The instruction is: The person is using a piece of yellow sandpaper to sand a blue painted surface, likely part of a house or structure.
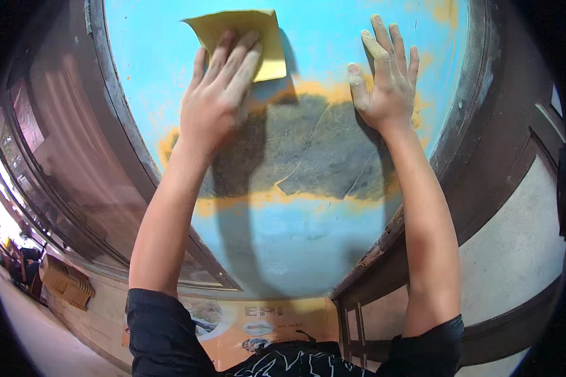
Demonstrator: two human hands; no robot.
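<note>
My left hand [219, 94] presses a sheet of yellow sandpaper [269, 39] against a turquoise panel [295, 235], its fingers laid over the sheet. The sandpaper's upper left corner lifts off the surface. Across the middle of the panel runs a dark grey patch [314, 147] with an orange-yellow, worn-looking border. To the right, my right hand [387, 85] rests on the panel with fingers spread and nothing in it. Pale dust coats its thumb and forefinger. Both arms reach up, and their shadows fall over the patch.
Dark wooden frames border the panel, with a reddish-brown door or shutter [88, 138] at left and a pale panel [516, 220] at right. Printed cardboard [277, 327] lies below. Stacked brown cardboard [66, 283] sits at the lower left.
</note>
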